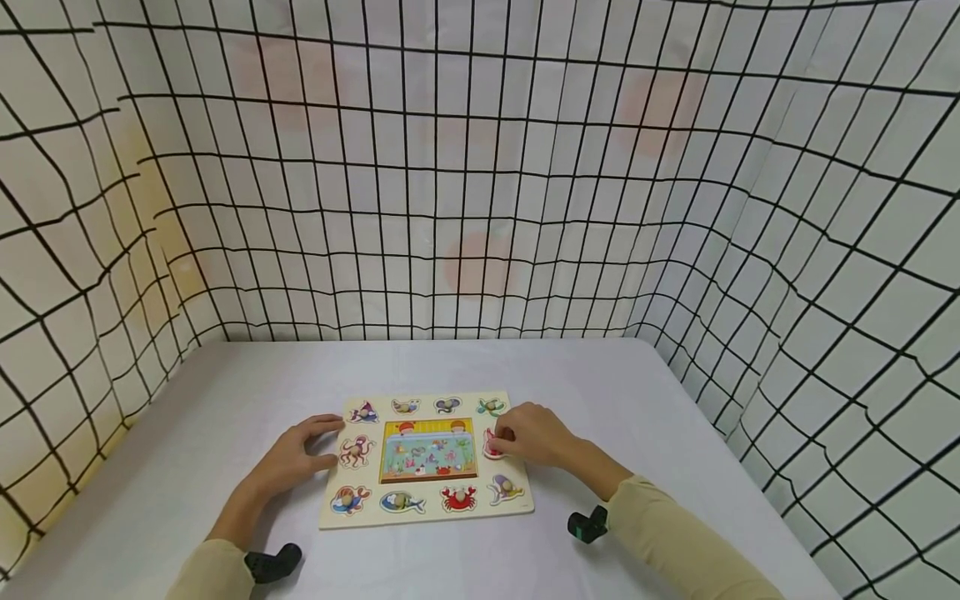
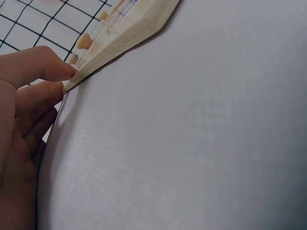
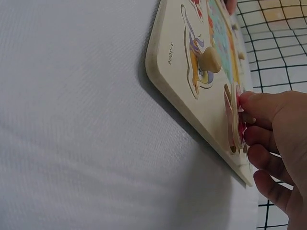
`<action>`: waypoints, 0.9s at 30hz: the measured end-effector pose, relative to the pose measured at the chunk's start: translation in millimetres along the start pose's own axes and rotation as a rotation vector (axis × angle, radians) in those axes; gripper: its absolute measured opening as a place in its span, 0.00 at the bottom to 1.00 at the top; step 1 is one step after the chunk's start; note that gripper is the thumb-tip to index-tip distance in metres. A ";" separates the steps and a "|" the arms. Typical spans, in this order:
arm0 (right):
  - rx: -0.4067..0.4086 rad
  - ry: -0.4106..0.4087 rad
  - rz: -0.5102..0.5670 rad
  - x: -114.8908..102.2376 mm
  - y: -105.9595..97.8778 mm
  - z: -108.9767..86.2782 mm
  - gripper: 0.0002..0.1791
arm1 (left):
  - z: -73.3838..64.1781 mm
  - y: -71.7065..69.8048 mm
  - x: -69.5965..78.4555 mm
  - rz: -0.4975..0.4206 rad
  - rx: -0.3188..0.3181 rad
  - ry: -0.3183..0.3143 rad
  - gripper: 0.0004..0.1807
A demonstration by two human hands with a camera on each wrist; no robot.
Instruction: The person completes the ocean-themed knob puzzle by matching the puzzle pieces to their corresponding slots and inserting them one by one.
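Note:
A wooden peg puzzle board lies on the table, with sea-animal pieces around a printed aquarium picture. At its right side, my right hand pinches a red knobbed puzzle piece between thumb and fingers. In the right wrist view this piece stands proud of the board over its recess. My left hand touches the board's left edge with thumb and fingertips, fingers loosely bent. Below the right hand sits a purple and yellow fish piece. A red crab piece lies along the near edge.
The board rests on a white-covered table. Black grid netting over white sheeting rises behind and at both sides. Dark wrist devices are worn below each hand.

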State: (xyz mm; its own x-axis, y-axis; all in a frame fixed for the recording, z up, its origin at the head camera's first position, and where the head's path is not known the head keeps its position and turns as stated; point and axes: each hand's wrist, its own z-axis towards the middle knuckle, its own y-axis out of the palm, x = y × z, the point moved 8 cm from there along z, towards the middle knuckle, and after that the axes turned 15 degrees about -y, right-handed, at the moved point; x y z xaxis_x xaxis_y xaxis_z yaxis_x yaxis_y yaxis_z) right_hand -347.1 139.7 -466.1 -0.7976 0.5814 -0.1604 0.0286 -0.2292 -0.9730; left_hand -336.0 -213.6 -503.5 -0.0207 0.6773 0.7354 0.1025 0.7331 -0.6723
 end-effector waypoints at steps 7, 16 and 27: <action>-0.026 -0.022 0.009 2.0 9.8 5.8 0.12 | -2.1 -2.6 -1.8 0.007 0.001 -0.002 0.34; -0.036 -0.024 0.059 2.8 12.4 9.9 0.09 | -3.0 -3.2 -6.9 -0.003 0.006 -0.031 0.34; -0.032 0.032 0.063 24.2 -8.7 -14.3 0.15 | 4.4 -3.7 0.7 0.036 -0.069 -0.005 0.30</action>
